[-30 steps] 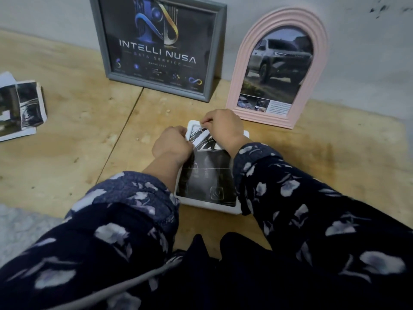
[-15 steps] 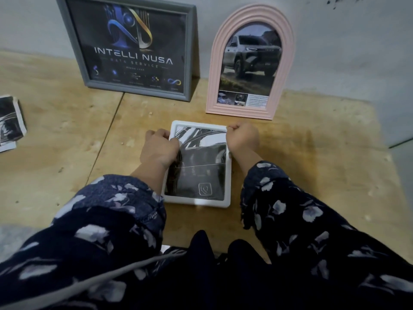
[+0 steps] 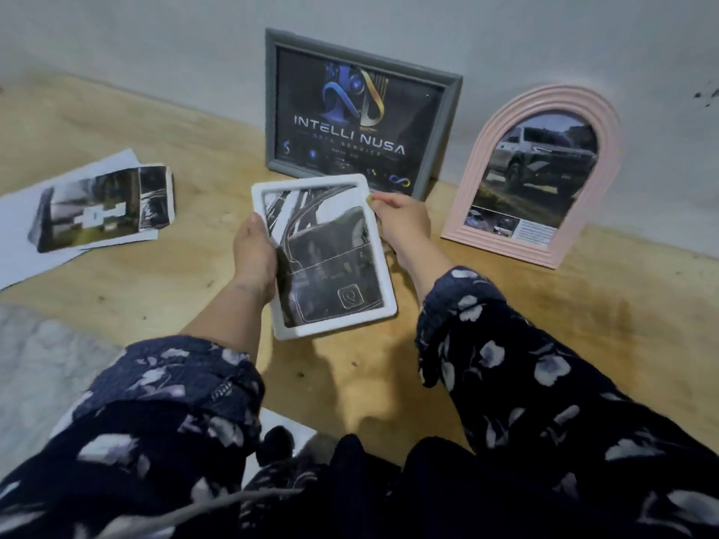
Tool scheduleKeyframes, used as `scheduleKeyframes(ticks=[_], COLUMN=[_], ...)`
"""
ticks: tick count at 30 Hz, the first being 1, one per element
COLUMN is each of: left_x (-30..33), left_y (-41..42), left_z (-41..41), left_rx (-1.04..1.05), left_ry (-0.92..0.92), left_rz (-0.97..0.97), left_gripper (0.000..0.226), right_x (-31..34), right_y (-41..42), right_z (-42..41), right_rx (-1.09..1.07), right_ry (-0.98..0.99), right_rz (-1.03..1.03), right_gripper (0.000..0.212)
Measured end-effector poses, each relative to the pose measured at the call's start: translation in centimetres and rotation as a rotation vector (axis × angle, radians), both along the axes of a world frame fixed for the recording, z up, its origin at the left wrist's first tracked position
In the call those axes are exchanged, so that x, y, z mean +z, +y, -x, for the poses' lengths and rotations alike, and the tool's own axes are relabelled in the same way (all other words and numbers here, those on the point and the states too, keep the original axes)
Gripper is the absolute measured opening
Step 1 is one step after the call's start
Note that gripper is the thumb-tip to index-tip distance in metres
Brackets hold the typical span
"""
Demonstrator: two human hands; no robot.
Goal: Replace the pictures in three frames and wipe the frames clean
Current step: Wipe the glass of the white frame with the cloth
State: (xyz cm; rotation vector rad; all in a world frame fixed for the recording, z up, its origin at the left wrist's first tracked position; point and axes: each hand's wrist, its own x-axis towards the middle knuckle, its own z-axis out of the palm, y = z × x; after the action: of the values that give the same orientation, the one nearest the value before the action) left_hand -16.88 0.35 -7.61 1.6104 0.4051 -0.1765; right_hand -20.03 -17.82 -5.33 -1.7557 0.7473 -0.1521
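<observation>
Wooden tabletop (image 3: pixel 583 324), light plywood with a seam and dark stains on the right side, runs up to a grey wall (image 3: pixel 155 40).

Grey rectangular frame (image 3: pixel 447 122) leans upright against the wall, centre back; the print inside reads "INTELLI NUSA". Pink arched frame (image 3: pixel 607 122) stands to its right, also against the wall, with a picture of an SUV and a small text panel low in the print.

Loose printed pictures (image 3: pixel 97 206) lie flat on the tabletop at left, well apart from the frames: a stack of a few sheets, the top ones dark photos, overlapping.

White rectangular frame (image 3: pixel 385 262) is held up off the tabletop, tilted, in front of the grey frame and overlapping its lower edge in view. It carries a dark black-and-white picture (image 3: pixel 330 266) with a small square logo near the lower right corner; a pale strip shows along the top inside edge.

Left hand (image 3: pixel 253 258) grips the frame's left edge, thumb on the front, fingers hidden behind. Right hand (image 3: pixel 404 223) holds the upper right edge, fingertips (image 3: pixel 375 200) pinched at the corner.

Both sleeves are dark blue floral.
</observation>
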Motion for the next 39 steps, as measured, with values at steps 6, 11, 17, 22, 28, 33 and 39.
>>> scheduleKeyframes(ticks=[6, 11, 17, 22, 28, 33, 39], left_x=[1.5, 3.8, 5.3, 4.8, 2.5, 2.8, 3.1], left_y=[8.6, 17.0, 23.1, 25.5, 27.4, 24.8, 17.5], left_z=[-5.0, -10.0, -16.7, -20.3, -22.2, -21.9, -20.8], left_rx=[0.315, 0.365, 0.358, 0.342, 0.276, 0.165, -0.072], left_ry=[-0.063, -0.154, -0.206, -0.204, -0.096, -0.042, -0.024], left_rz=[-0.052, -0.244, -0.288, -0.252, -0.183, -0.099, -0.017], left_gripper=[0.033, 0.049, 0.031, 0.034, 0.023, 0.019, 0.033], right_x=[-1.3, -2.9, -1.7, -1.3, -4.0, -1.1, 1.8], right_y=[8.8, 14.6, 19.9, 20.6, 22.2, 21.0, 17.6], right_z=[-4.1, -6.1, -14.7, -21.8, -19.6, -20.0, -16.3], right_rx=[0.242, 0.398, 0.346, 0.510, 0.690, 0.557, 0.155], right_ry=[0.057, 0.168, 0.085, 0.243, 0.360, 0.272, 0.069], right_rz=[0.129, 0.166, 0.267, 0.650, 0.867, 0.379, -0.198], right_gripper=[0.016, 0.020, 0.022, 0.045, 0.063, 0.039, 0.031])
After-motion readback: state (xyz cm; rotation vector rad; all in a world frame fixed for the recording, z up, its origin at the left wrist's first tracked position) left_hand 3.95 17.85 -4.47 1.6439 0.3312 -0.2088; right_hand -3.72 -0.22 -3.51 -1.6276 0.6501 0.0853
